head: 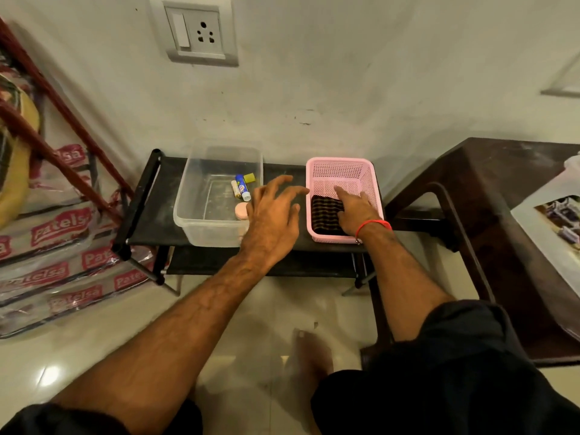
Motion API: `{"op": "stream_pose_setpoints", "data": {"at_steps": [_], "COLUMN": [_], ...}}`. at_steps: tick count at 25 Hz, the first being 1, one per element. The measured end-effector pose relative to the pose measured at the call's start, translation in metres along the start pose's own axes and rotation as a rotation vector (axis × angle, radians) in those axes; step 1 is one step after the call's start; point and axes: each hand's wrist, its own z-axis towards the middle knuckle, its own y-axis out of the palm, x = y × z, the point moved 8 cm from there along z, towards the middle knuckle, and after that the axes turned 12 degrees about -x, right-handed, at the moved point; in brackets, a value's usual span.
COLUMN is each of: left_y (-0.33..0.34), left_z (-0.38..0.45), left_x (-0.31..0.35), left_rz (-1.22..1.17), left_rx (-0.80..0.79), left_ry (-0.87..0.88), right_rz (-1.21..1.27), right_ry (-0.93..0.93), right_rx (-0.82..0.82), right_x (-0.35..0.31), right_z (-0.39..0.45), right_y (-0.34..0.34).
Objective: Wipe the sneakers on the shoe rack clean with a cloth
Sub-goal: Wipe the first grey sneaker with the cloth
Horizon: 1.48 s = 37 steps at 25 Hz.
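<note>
Rack: black shoe rack against far wall; top shelf carries 2 containers.
Pink basket: right side of top shelf, perforated walls.
Cloth: dark w/ thin stripes, folded, lying in pink basket's near-left part.
R hand: inside pink basket, resting at cloth's right edge – index finger straight, pointing to far wall; whether other fingers grip the cloth, can't tell. Red thread on wrist.
L hand: above shelf between the 2 containers, fingers spread and loosely bent, holding nothing.
Clear tub: left of basket, on same shelf – holds a blue-white tube, a pale stick beside it, a small yellow-green item and a round peach lid.
Sneakers: none seen on rack.
Table: dark brown, right of rack.
Socket plate: on wall, far above tub.
</note>
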Motion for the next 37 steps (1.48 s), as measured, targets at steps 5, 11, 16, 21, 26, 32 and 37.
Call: {"op": "stream_pose_setpoints", "data": {"at_steps": [5,11,16,21,26,32,37], "left_y": [-0.008,-0.040,-0.067,-0.148,-0.212,-0.261,-0.302], "left_z": [-0.003,-0.019,-0.058,-0.125,-0.182,-0.222,-0.208], "left_x": [-0.006,-0.013,-0.022,-0.044,-0.055,-0.097,-0.118], "left_rz": [0.042,-0.349,-0.948,-0.666,-0.466,-0.354,0.172], "left_rx": [0.039,0.004,-0.184,0.188,0.290,0.414,0.427], "left_ry": [0.071,-0.049,-0.365,-0.332,-0.387,-0.421,-0.340], "right_rz": [0.025,0.978,1.379,1.461,1.587,1.807,1.690], "right_ry": [-0.041,-0.111,-0.380,-0.571,-0.579,-0.512,-0.508], "right_rx": [0.176,0.283,0.146,-0.026,-0.200,-0.447,-0.431], "right_x": [-0.016,-0.044,-0.120,-0.192,-0.259,-0.314,-0.327], "right_z": [-0.003,-0.071,-0.140,-0.193,-0.213,-0.211,-0.193], "right_y": [-0.022,-0.040,-0.006,0.030,0.047,0.075,0.089]}}
